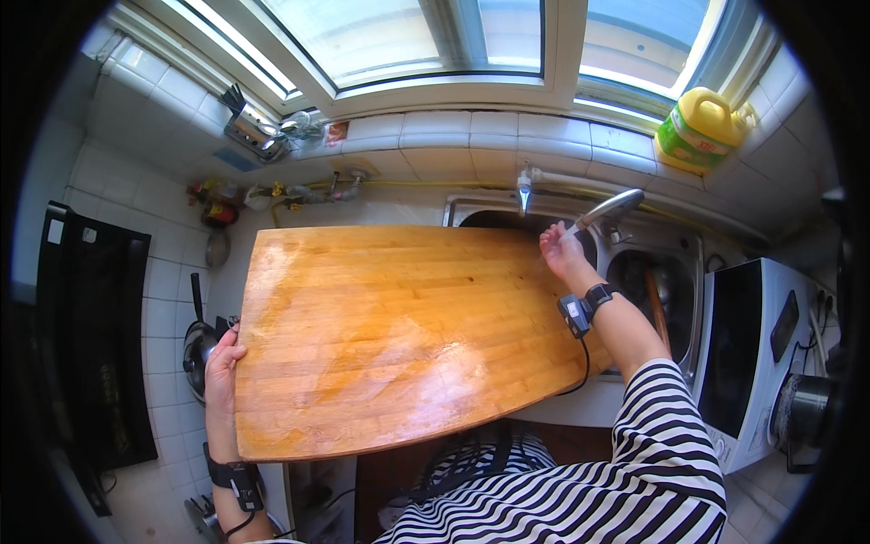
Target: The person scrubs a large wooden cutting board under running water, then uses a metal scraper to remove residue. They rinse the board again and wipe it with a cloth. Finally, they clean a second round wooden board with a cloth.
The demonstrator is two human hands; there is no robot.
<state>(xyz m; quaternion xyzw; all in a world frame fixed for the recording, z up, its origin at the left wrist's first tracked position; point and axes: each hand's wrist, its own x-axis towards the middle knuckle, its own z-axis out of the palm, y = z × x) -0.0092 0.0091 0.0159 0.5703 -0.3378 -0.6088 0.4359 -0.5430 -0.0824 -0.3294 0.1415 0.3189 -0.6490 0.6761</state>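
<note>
A large wooden board (394,333), wet and shiny in places, lies slanted across the counter and partly over the sink, close to my body. My left hand (224,364) grips the board's left edge, thumb on top and the other fingers out of sight beneath. Above the board's far right part, my right hand (563,250) is at the spout end of a curved metal faucet (612,204), its fingers curled; whether they close on the spout is unclear. A second, smaller tap (524,190) sticks out from the wall to the left of that hand.
The double steel sink (690,299) holds a wooden-handled item in its right basin. A white microwave (754,367) stands at the right, a pan (198,350) at the left. On the sill are a yellow jug (700,129) and a metal utensil holder (253,129).
</note>
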